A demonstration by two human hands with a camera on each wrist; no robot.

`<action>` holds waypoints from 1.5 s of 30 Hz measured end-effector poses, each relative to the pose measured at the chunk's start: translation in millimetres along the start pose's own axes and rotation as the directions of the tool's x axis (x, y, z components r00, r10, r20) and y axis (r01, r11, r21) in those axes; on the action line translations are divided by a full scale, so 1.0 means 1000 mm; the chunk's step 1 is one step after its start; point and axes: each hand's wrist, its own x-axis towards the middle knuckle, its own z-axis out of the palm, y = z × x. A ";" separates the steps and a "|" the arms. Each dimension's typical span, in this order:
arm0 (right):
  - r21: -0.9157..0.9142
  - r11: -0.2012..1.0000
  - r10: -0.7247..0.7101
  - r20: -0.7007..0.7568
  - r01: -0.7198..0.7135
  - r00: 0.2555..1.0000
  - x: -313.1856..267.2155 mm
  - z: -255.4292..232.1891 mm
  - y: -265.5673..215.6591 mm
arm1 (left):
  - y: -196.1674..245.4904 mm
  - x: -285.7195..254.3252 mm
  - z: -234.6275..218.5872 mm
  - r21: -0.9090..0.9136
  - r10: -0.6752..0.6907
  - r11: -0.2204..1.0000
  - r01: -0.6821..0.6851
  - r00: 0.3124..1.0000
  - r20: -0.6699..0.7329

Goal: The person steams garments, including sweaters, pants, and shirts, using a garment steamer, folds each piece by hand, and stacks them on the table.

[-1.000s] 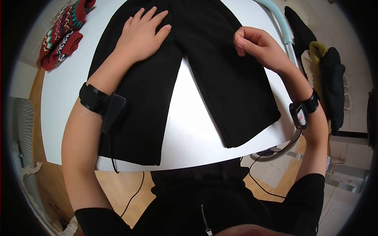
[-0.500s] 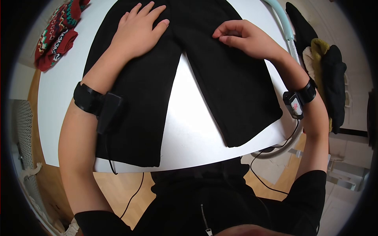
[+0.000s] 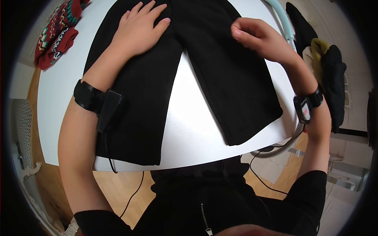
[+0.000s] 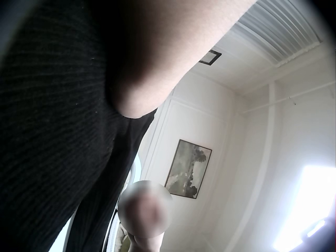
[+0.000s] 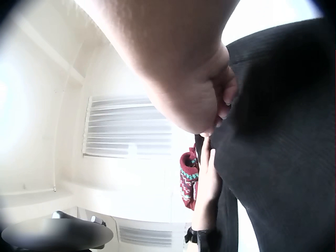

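Black trousers (image 3: 236, 90) lie flat on a white bench (image 3: 189, 122), legs parted and hems toward a person in a black top (image 3: 189, 200). The hands are apart. The left hand (image 3: 139, 33) rests palm down on the upper part of the trousers' left leg, fingers spread. The right hand (image 3: 262, 41) is at the upper part of the trousers' right leg, fingers curled, the thumb close to the forefinger; whether it pinches anything, or touches the cloth, cannot be told. Each wrist wears a black band.

To the left of the trousers, a patterned red knit (image 3: 57, 37) lies at the bench's far corner. To their right, a pale blue tube (image 3: 280, 17) curves along the bench's side, with a yellow-green garment (image 3: 319, 59) and a dark garment (image 3: 335, 86) farther out.
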 end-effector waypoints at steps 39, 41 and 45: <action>-0.680 0.694 -0.394 -0.082 0.238 0.915 0.040 0.020 0.042 | 0.016 -0.004 -0.027 -0.059 -0.034 0.997 0.043 0.990 0.137; -0.729 0.632 -0.476 -0.099 0.262 0.874 0.037 0.003 0.055 | 0.017 -0.005 -0.025 -0.075 -0.039 0.996 0.050 0.990 0.136; -0.774 0.630 -0.470 -0.450 -0.069 0.759 0.022 -0.062 0.097 | 0.018 -0.004 -0.027 -0.078 -0.054 0.995 0.064 0.990 0.130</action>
